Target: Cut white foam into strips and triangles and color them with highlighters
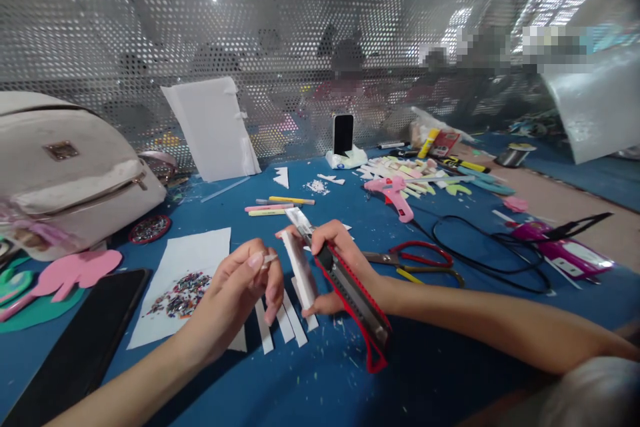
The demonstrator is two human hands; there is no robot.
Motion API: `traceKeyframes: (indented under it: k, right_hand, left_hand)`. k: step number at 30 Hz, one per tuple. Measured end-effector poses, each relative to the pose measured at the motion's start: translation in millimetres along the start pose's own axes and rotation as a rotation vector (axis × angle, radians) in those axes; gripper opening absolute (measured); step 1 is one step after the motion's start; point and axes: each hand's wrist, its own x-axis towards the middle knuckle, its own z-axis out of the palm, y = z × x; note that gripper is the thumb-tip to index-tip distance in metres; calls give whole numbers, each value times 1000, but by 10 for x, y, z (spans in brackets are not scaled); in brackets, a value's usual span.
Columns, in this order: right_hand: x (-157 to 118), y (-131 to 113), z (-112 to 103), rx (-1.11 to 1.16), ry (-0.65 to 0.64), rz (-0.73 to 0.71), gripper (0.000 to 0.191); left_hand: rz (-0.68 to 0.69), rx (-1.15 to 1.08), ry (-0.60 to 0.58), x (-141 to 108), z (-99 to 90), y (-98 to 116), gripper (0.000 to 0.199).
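Pinching a tiny white bit (270, 258) btwn thumb & fingertips, the L hand (245, 277) is up over the blue table (340, 380), next to the R hand (359, 255). R fingers curl round a red cutter (356, 297) & hold a white block (301, 271) too, w/ thumb low & a fingertip up top. The metal tip (299, 216) sticks out by the block, so if the cutter slips or turns in that full hand, it could prob. nick a finger. The block could drop too, b/c 1 hand has 2 things. The bit is so small it might fall & get lost by the white strips (263, 328). L arm (165, 360) is near the paper (213, 247), so a bump could spill the shiny bits (183, 295).
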Motion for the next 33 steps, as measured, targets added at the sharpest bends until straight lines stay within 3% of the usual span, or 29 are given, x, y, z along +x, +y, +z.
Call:
traceKeyframes:
  k: [9,16,22,25,28,33]
  right_hand:
    - [78,-13,-36,-148,-140,-112,54]
    - [57,65,-66,-235,-198,-104,59]
    - [94,14,-62,-219,-243,-130,51]
    - [71,10,-47,-124,-195,-160,56]
    - [37,26,-61,-28,-91,-85,66]
    - [114,83,-151,-37,189,109,76]
  left_hand:
    - [-50,149,61,20,-74,8,40]
    - [-37,231,65,56,-110,36,40]
    - [-37,254,88,44,-68,15,43]
    - [-38,243,93,30,15,57,41]
    - [-18,289,76,11,75,93,36]
    - [-6,630,-107,-54,110,8,37]
